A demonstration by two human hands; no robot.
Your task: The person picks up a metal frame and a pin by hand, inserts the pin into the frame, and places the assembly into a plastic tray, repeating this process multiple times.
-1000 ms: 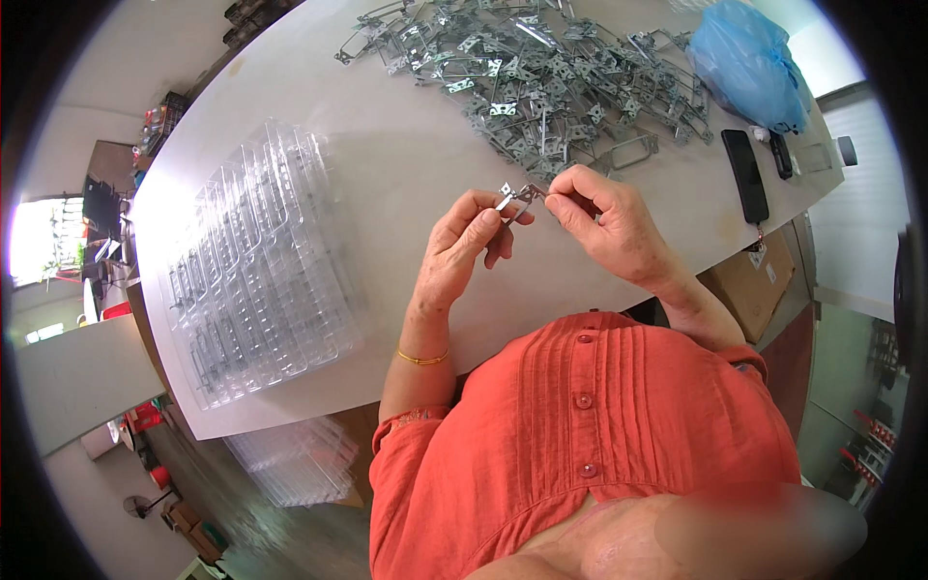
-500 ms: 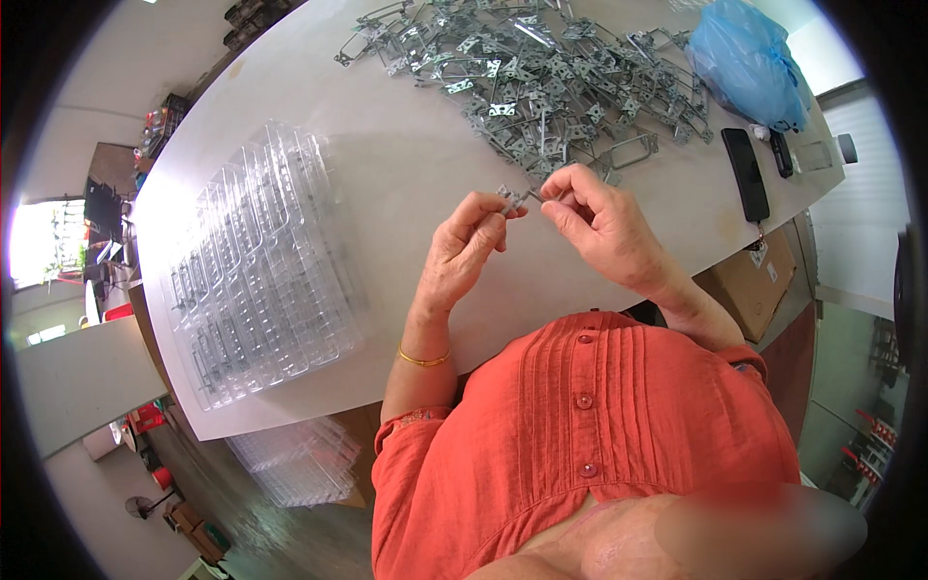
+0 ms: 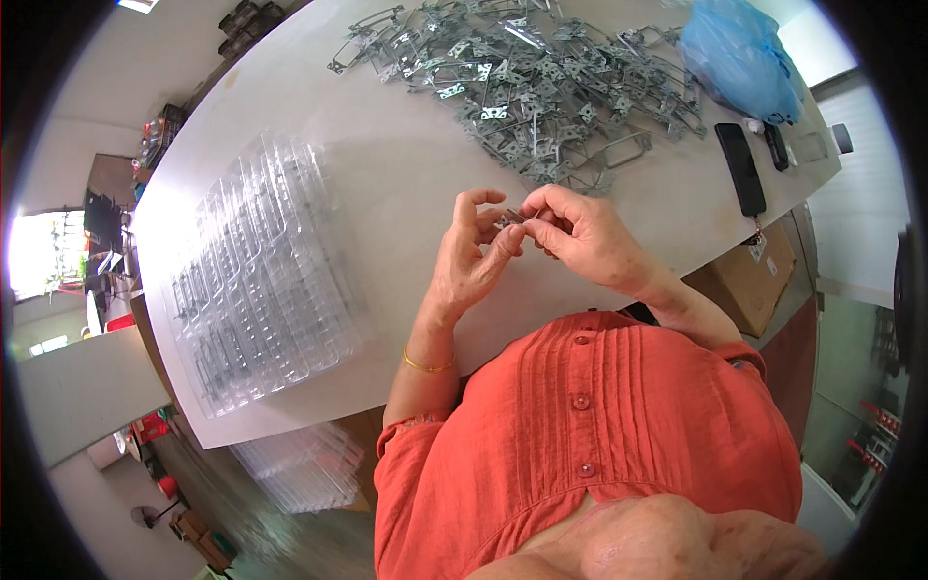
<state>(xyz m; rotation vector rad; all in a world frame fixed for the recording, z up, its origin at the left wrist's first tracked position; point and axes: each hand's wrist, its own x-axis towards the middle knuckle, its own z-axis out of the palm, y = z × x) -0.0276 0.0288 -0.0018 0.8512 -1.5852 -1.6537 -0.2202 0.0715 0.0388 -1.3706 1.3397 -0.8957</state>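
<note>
Between my two hands, over the near part of the table, is a small metal bracket, mostly covered by the fingers. My right hand pinches it from the right, thumb and forefinger together. My left hand grips it from the other side, its thumb pressed toward the bracket and the forefinger bent up and off it. Just beyond the hands spreads a large heap of similar metal brackets with wire loops. Left of my left hand lies a stack of clear plastic trays, with metal pieces showing in the compartments.
A blue plastic bag sits at the far right of the white table. Near it lie a black phone and a small black object. More clear trays are below the table's left edge; a cardboard box is below the right.
My hands have come closer together around the bracket. The left forefinger has lifted and the left thumb has swung toward the right hand. The view has shifted slightly.
</note>
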